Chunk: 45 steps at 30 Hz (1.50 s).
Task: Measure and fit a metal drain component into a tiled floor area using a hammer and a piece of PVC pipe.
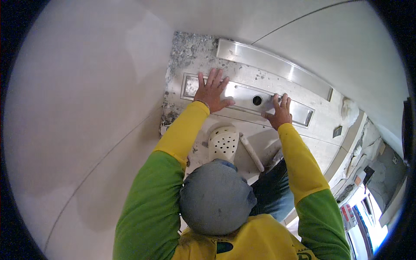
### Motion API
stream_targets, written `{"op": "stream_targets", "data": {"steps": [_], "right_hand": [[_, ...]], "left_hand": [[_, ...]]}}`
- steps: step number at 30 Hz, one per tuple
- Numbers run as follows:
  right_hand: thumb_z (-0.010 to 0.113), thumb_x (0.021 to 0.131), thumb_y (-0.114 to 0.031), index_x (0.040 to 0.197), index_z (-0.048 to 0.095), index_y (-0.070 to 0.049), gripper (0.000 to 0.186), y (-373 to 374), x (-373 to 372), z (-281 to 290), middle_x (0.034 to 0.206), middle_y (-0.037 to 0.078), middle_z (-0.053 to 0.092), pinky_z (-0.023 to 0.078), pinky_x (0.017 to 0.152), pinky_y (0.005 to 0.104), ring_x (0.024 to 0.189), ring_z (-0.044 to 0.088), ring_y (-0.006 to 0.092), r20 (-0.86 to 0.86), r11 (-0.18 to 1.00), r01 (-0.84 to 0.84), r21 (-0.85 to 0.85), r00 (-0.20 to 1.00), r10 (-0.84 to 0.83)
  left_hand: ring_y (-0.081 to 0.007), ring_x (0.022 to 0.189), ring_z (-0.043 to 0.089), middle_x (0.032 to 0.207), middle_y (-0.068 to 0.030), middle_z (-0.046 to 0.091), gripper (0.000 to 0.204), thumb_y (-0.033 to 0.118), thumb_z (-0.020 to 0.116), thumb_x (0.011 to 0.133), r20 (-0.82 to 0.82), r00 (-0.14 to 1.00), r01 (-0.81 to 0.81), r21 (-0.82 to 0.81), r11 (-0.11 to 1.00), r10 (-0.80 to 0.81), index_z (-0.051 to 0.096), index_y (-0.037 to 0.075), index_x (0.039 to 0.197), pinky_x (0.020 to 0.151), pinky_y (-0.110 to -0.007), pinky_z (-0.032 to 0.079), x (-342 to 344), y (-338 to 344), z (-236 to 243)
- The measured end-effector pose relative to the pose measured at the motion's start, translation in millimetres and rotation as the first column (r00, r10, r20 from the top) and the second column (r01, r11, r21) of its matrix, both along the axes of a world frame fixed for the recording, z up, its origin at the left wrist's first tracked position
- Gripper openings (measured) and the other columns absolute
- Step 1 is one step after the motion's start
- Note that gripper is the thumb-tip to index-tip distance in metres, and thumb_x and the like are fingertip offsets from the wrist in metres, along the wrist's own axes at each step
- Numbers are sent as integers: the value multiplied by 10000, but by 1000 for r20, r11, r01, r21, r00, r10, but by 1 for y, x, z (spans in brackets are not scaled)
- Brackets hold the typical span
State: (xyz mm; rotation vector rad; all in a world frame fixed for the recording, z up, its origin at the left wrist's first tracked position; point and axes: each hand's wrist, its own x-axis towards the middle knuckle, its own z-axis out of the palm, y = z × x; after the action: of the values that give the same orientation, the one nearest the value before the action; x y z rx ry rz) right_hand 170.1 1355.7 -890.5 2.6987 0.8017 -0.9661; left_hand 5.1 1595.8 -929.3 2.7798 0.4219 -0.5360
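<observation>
A long stainless-steel linear floor drain (pixel 245 97) with a round dark outlet hole lies on the pale tiled floor in front of me. My left hand (pixel 211 92) rests open across its left part, fingers spread over the far rim. Towards its right part, my right hand (pixel 281 112) spans the channel, fingertips at the far rim and thumb near the close rim, gripping it. A matching long metal cover (pixel 277 68) lies behind the drain, along the far wall.
A cream perforated clog (pixel 223 143) is on my foot near the drain, beside a short whitish stick (pixel 251 151). Grey rubble (pixel 190 47) covers the far left corner. A small dark square piece (pixel 337 131) lies at right, before a raised threshold (pixel 346 147). Walls stand left and behind.
</observation>
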Motion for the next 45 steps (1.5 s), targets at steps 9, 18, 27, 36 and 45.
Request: {"op": "stream_targets", "data": {"steps": [9,18,27,36,45], "right_hand": [[788,697,-463,1481,227,-263,984,-5,-3,-4,1572,144,60,436,938,636,1447,78,373,-14,999,-6,-39,1000,5],[764,729,-476,1504,197,-152,1013,-11,4,-5,1537,285,81,295,1124,473,1416,89,485,5,997,-76,16,997,76],[748,739,-477,1498,209,-152,986,-9,5,-4,1548,260,91,281,1127,501,1425,81,468,15,997,-66,28,998,65],[720,773,-513,1514,170,-205,973,-3,2,4,1577,184,47,370,1071,508,1447,58,407,-11,1000,-17,5,1000,17],[732,746,-538,1516,163,-252,1000,-16,6,7,1590,129,32,417,1019,543,1461,21,356,-23,999,50,-2,998,-50]], "left_hand": [[-318,1468,-43,1593,-129,53,917,756,352,834,-113,994,3,-32,999,-7,212,156,1514,1098,-655,-55,3,-4,5],[-317,1470,-13,1591,-136,71,847,690,374,868,40,999,-18,137,990,12,235,153,1507,1100,-657,-29,4,-16,-6],[-351,1445,156,1558,-153,208,674,472,450,923,255,940,-279,193,941,226,303,111,1472,1123,-619,99,-24,-22,-19],[-376,1431,186,1552,-153,218,680,442,471,928,-31,988,-145,120,982,150,246,130,1489,1110,-599,197,3,-31,4],[-534,1390,134,1522,-321,112,987,651,612,768,-264,950,-146,106,984,170,128,241,1525,1105,-565,249,41,-68,40]]}}
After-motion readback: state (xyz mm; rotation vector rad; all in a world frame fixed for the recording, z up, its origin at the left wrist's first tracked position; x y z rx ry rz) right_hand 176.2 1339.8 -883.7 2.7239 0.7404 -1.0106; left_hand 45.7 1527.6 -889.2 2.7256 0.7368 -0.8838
